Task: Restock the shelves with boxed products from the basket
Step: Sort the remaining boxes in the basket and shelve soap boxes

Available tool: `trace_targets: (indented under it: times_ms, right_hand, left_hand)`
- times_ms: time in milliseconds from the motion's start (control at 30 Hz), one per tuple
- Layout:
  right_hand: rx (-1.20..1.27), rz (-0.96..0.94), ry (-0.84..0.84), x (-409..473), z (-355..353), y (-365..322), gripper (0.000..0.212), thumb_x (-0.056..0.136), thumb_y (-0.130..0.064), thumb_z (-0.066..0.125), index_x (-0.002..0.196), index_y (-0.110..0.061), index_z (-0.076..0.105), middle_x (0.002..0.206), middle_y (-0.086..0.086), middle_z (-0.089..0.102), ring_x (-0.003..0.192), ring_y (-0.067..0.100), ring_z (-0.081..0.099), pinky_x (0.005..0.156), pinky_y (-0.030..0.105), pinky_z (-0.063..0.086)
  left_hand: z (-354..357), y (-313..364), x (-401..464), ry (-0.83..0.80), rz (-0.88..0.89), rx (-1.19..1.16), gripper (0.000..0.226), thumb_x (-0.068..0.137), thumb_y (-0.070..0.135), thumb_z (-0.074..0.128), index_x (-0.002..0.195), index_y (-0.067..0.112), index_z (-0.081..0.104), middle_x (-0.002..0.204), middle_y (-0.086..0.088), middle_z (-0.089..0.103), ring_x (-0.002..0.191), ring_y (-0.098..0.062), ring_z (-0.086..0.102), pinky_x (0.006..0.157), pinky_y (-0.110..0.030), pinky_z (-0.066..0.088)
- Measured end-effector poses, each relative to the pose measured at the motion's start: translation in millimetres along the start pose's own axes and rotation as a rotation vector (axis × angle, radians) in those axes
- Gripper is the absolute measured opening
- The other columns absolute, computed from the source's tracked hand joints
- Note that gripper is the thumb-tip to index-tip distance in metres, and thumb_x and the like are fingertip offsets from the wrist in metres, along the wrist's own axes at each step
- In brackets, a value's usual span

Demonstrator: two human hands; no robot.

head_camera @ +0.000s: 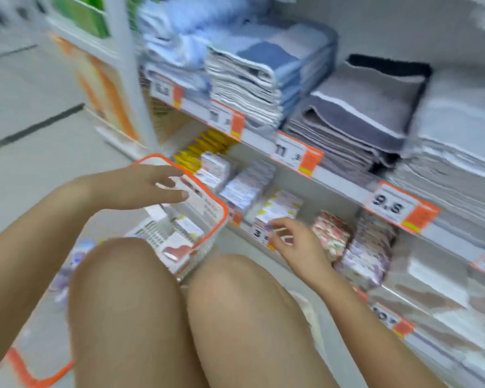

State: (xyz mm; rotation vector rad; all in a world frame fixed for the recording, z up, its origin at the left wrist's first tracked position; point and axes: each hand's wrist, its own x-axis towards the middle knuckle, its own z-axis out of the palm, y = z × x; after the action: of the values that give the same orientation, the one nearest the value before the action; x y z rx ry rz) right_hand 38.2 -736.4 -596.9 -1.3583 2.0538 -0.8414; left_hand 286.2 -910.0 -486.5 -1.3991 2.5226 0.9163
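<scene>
Both our hands hold nothing: left hand [149,186] spread over the basket [221,211], right hand [294,245] loosely curled beside shelved boxes [280,208].

Left hand [140,186] is extended forward, palm down, fingers straight and slightly spread; nothing is held. Right hand [294,245] is reached forward at lower height, fingers loosely curled, nothing gripped. Both bare knees are raised between the forearms.

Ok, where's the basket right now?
Head view, centre-left: the basket sits on the floor by the knees, under the left hand, beside the low shelf of boxes.
</scene>
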Motion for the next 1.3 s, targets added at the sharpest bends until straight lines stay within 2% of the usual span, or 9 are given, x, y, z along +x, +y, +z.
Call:
trace_targets:
  times_ms: [100,233,400,533,700,833,1033,1133,1300]
  right_hand:
    - [-0.067,-0.043,-0.16,34,28,-20,0.021,0.088,-0.015,0.063,0.108,-0.018,0.066,0.104,-0.006,0.066,0.092,0.014,0.064,0.089,0.036,0.05]
    - [-0.129,-0.071,-0.325,76,66,-35,0.021,0.087,-0.01,0.064,0.104,-0.021,0.066,0.098,-0.009,0.066,0.085,0.008,0.063,0.08,0.014,0.047]
    - [-0.195,-0.161,-0.519,130,130,-45,0.018,0.089,-0.014,0.063,0.104,-0.023,0.065,0.099,-0.007,0.066,0.089,0.011,0.064,0.086,0.031,0.051]
    - [-0.298,-0.187,-0.621,171,183,-46,0.028,0.091,-0.026,0.059,0.119,-0.024,0.061,0.113,-0.007,0.061,0.106,0.012,0.058,0.091,0.029,0.046]
    - [-0.486,-0.043,-0.755,210,238,-18,0.055,0.093,-0.032,0.054,0.143,-0.024,0.035,0.141,0.007,0.044,0.122,0.024,0.049,0.093,0.031,0.041]
    - [-0.7,-0.04,-0.893,225,272,2,0.069,0.095,-0.026,0.051,0.151,-0.036,0.013,0.158,0.013,0.012,0.132,0.03,0.041,0.098,0.034,0.042]
    - [-0.915,-0.17,-0.985,227,293,11,0.06,0.099,-0.021,0.042,0.152,-0.029,0.013,0.157,0.021,0.01,0.133,0.032,0.04,0.103,0.037,0.04]
    - [-1.017,-0.196,-0.945,227,301,18,0.053,0.097,-0.015,0.041,0.147,-0.023,0.025,0.156,0.024,0.006,0.128,0.035,0.044,0.102,0.04,0.042]
    - [-0.958,-0.238,-0.843,230,298,13,0.048,0.092,-0.006,0.044,0.138,-0.019,0.038,0.137,0.022,0.036,0.106,0.03,0.055,0.088,0.034,0.045]
  left_hand:
    - [-10,-60,-11,0.05,-0.141,-0.228,0.055,0.088,0.046,0.058,0.138,0.026,0.046,0.12,0.005,0.055,0.112,-0.015,0.053,0.095,-0.026,0.037]
    - [19,-132,-13,0.189,-0.349,-0.387,0.046,0.09,0.034,0.061,0.133,0.019,0.052,0.113,-0.001,0.061,0.102,-0.016,0.055,0.087,-0.023,0.037]
    - [99,-207,4,0.072,-0.53,-0.479,0.048,0.091,0.042,0.059,0.133,0.021,0.052,0.124,-0.001,0.062,0.11,-0.018,0.058,0.094,-0.027,0.042]
    - [144,-230,30,0.045,-0.615,-0.469,0.056,0.092,0.046,0.055,0.141,0.022,0.042,0.136,0.002,0.054,0.123,-0.017,0.05,0.096,-0.027,0.037]
    - [158,-227,89,0.114,-0.525,-0.386,0.062,0.095,0.041,0.05,0.149,0.03,0.022,0.151,-0.003,0.035,0.126,-0.022,0.048,0.101,-0.034,0.04]
    - [157,-214,143,0.173,-0.426,-0.226,0.059,0.097,0.037,0.047,0.149,0.039,0.019,0.159,-0.004,0.009,0.13,-0.026,0.043,0.095,-0.034,0.042]
    - [171,-206,196,0.068,-0.39,-0.116,0.053,0.098,0.04,0.044,0.147,0.042,0.024,0.154,-0.01,-0.03,0.089,-0.027,0.066,0.067,-0.029,0.047]
    - [178,-209,200,0.076,-0.444,-0.18,0.045,0.097,0.039,0.046,0.141,0.036,0.035,0.154,-0.014,-0.029,0.082,-0.03,0.066,0.068,-0.029,0.046]
    - [188,-221,182,0.287,-0.617,-0.386,0.01,0.096,0.022,0.052,0.105,0.02,0.048,0.159,-0.012,-0.014,0.064,-0.024,0.059,0.062,-0.03,0.044]
